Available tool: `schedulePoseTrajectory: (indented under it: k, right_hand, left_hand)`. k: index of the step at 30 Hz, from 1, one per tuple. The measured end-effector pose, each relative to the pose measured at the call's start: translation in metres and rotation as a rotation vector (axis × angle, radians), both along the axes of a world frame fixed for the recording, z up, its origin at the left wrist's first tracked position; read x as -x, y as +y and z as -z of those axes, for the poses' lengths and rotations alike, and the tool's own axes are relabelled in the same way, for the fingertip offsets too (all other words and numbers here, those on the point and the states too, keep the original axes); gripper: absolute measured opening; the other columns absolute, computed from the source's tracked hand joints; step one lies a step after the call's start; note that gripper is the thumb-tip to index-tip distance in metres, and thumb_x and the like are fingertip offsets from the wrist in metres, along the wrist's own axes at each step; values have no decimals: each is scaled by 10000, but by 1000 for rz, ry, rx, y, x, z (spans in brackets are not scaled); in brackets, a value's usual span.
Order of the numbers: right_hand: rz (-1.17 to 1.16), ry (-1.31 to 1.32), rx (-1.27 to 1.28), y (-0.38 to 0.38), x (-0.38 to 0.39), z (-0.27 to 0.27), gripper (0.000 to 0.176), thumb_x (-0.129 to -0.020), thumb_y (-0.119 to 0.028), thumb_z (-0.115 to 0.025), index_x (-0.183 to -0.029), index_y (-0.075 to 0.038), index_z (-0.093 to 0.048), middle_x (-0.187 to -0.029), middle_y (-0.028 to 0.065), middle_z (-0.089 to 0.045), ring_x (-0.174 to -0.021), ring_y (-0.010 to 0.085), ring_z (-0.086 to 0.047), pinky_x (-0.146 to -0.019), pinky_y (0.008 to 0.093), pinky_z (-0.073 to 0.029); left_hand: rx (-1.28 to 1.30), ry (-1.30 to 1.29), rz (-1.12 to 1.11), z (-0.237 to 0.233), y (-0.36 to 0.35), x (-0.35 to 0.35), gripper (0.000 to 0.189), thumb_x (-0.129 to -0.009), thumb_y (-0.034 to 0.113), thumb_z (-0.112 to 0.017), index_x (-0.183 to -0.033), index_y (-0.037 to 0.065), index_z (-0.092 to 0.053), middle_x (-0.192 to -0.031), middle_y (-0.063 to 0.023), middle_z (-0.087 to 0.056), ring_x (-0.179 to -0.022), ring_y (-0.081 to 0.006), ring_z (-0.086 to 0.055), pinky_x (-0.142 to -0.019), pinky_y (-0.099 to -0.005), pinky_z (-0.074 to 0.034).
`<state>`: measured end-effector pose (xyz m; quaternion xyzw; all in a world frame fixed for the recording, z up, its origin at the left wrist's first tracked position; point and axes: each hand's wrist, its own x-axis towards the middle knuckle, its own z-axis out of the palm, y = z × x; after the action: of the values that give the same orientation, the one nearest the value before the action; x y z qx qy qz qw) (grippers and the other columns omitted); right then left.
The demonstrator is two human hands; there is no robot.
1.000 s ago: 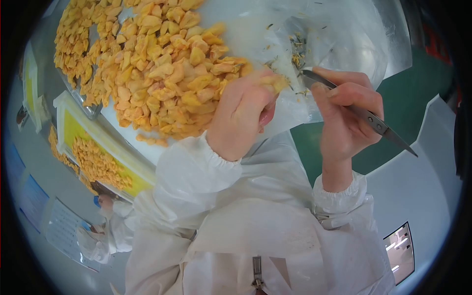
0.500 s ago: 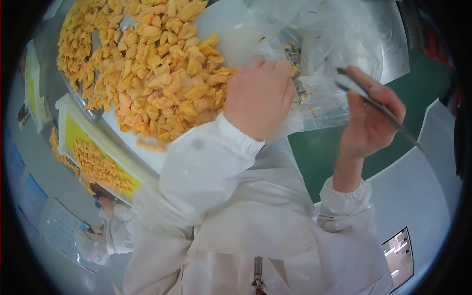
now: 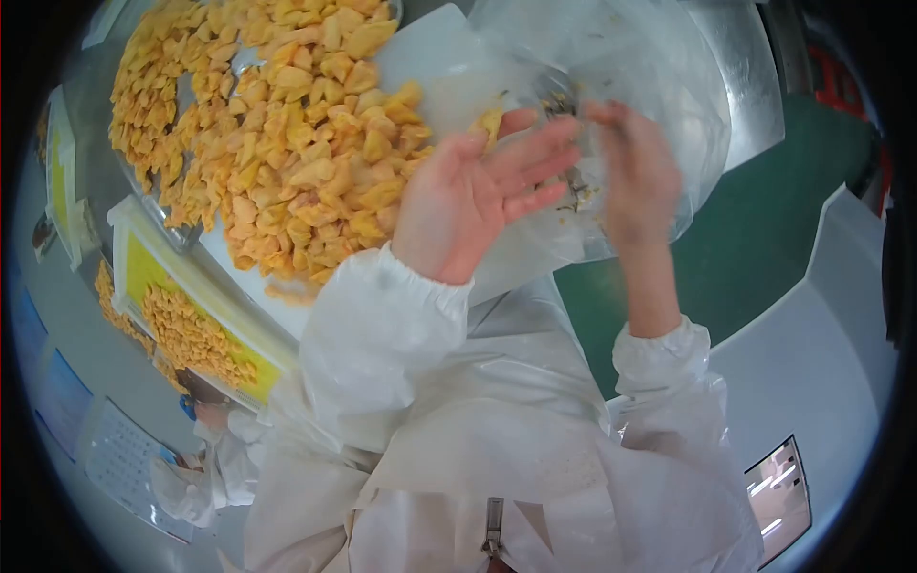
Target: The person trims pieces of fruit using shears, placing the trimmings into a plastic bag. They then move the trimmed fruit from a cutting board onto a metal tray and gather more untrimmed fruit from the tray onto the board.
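My left hand (image 3: 458, 205) is turned palm up beside the pile, its other fingers stretched out. Between its thumb and index finger shows a yellow piece of raw chicken (image 3: 491, 124). My right hand (image 3: 642, 177) is just to the right, over the clear plastic bag (image 3: 683, 86), its fingers pinched and smeared by motion. The tweezers seen in it earlier are hardly visible now. Dark and yellow scraps (image 3: 576, 196) lie on the bag between the hands. A large pile of yellow raw chicken pieces (image 3: 325, 143) spreads out on the left.
A white board (image 3: 420, 62) lies on the metal table (image 3: 755, 86). At lower left a white-rimmed yellow tray (image 3: 143, 258) holds more pieces, near another person's white sleeve (image 3: 229, 463). Green floor (image 3: 802, 191) and a white panel (image 3: 812, 334) are on the right.
My left hand has moved left and turned from back up to palm up, with a chicken piece now showing. My right hand has swung left and inward, and the tweezers no longer show clearly.
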<state>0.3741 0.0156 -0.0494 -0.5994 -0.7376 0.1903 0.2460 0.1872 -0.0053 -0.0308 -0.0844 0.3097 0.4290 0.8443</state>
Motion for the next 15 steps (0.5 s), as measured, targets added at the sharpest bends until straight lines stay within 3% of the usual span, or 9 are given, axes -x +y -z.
schedulePoseTrajectory:
  k: [1,3,5,6,7,8,10,13,15]
  right_hand:
    - [68,142,-33,4,0,-6,170,-899,-28,-563,-1047,6,-639,-1025,89,-699,-963,233,-640,-830,307,-478]
    - [204,440,-62,-1,1,-27,190,-916,-35,-549,-1078,14,-637,-1032,88,-701,-984,218,-633,-840,310,-470]
    - [130,131,10,-11,4,-7,216,-950,-45,-502,-1102,28,-635,-1047,106,-696,-987,197,-623,-831,307,-476]
    - [211,381,114,-15,0,4,220,-958,-55,-491,-1095,37,-636,-1053,120,-691,-994,198,-617,-843,313,-477]
    - [283,616,228,-16,-2,11,226,-967,-65,-480,-1088,45,-636,-1059,133,-685,-1001,199,-612,-856,320,-478]
    - [245,593,132,-5,9,14,232,-971,-75,-476,-1087,50,-633,-1058,141,-682,-1003,209,-612,-869,325,-474]
    - [222,486,-6,-6,17,-2,246,-979,-96,-469,-1084,59,-628,-1057,157,-677,-1008,228,-612,-895,335,-465]
    - [171,435,78,-18,20,1,267,-986,-110,-454,-1082,79,-615,-1069,176,-663,-1031,260,-602,-947,355,-434]
    - [167,513,37,-22,41,-9,268,-990,-106,-422,-1031,80,-611,-1028,172,-643,-986,260,-587,-932,362,-429]
  left_hand:
    - [-8,-17,-22,-2,2,6,352,-968,233,-348,-1219,52,-514,-1388,-162,-499,-1196,-266,-539,-949,-432,-446]
    - [-381,704,191,11,-2,-2,323,-929,168,-401,-1195,58,-547,-1301,-155,-563,-1133,-266,-572,-907,-423,-464]
    - [-793,1280,269,9,-8,-15,346,-859,93,-469,-1187,70,-577,-1164,-148,-618,-1031,-273,-601,-847,-403,-481]
    - [-1075,1483,221,8,-5,-17,391,-810,51,-509,-1192,78,-590,-1070,-145,-641,-961,-280,-613,-807,-387,-489]
    - [-1045,1400,232,-7,-11,-15,431,-775,41,-532,-1199,83,-595,-1020,-146,-627,-921,-292,-599,-795,-374,-487]
    - [-1015,1314,239,-19,-15,-9,472,-740,30,-555,-1207,88,-600,-969,-147,-613,-881,-304,-585,-782,-360,-484]
    - [-866,1404,286,-34,-22,23,469,-725,17,-567,-1184,98,-623,-974,-128,-607,-882,-305,-567,-789,-359,-475]
    - [-834,1664,278,-45,-45,84,477,-673,-27,-575,-1124,106,-655,-968,-88,-600,-884,-314,-560,-752,-397,-474]
    - [-843,1728,382,-44,-63,132,507,-659,-59,-535,-1120,105,-668,-1088,-80,-615,-960,-310,-578,-809,-355,-485]
